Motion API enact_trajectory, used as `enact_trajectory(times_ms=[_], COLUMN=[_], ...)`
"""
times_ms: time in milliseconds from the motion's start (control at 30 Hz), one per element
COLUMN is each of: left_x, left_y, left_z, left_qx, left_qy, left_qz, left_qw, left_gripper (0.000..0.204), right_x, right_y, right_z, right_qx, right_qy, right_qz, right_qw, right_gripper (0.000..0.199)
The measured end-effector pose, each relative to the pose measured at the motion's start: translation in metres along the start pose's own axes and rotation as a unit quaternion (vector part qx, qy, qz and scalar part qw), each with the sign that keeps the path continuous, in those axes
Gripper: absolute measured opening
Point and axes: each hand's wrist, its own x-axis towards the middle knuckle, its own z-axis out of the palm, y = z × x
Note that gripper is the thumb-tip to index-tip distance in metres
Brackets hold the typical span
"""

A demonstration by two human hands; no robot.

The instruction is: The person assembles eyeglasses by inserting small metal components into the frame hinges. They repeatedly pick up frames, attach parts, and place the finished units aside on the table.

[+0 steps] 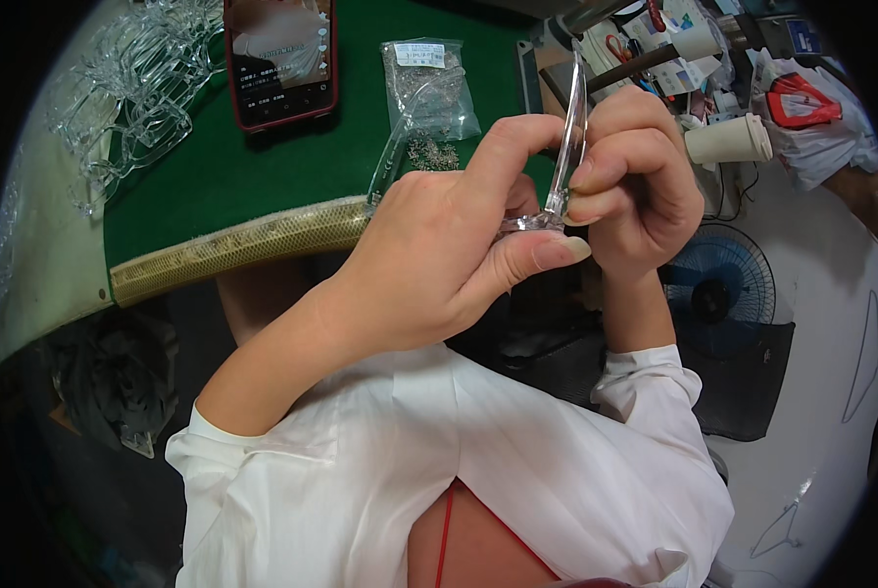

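Note:
Both of my hands hold a clear plastic eyeglass frame [532, 222] above the near edge of the green work surface. My left hand [429, 245] grips its front part, thumb and fingers closed around it. One clear temple arm [570, 137] stands up between the hands, and my right hand [645, 181] pinches near its lower end, by the hinge corner. Another clear temple arm [388, 157] sticks out beyond my left hand. Most of the frame's front is hidden by my left hand. Behind it lies a small pile of tiny metal parts [432, 154], probably screws.
A clear bag [429, 88] of tiny parts lies behind the pile. To its left is a lit phone [282, 69]; several clear eyeglass frames [135, 98] are heaped farther left. Gold trim [243, 243] edges the table. A white cup [728, 140] and a blue fan [718, 289] are on the right.

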Motion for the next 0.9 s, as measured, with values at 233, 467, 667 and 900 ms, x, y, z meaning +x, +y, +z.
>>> enact_trajectory(times_ms=[233,467,667,900], left_x=[0.0002,-0.0007,-0.0008,-0.0007], left_y=[-0.0007,-0.0060,-0.0021,0.0009], left_z=[-0.0008,-0.0004,-0.0013,-0.0013], left_qx=[0.066,0.112,0.049,0.006], left_qy=[0.011,0.011,0.001,-0.005], left_qz=[0.034,0.060,0.022,-0.010], left_qw=[0.997,0.992,0.999,1.000], left_gripper=[0.061,0.063,0.065,0.065], right_x=[-0.0011,-0.0012,-0.0012,-0.0021], right_y=[-0.0031,-0.0031,-0.0026,-0.0026], right_z=[0.0013,-0.0006,0.0004,0.0018], right_qx=[0.028,0.028,0.026,0.032], right_qy=[-0.001,-0.002,0.001,0.010], right_qz=[0.035,0.054,0.066,0.068], right_qw=[0.999,0.998,0.997,0.997], right_gripper=[0.018,0.018,0.018,0.017])
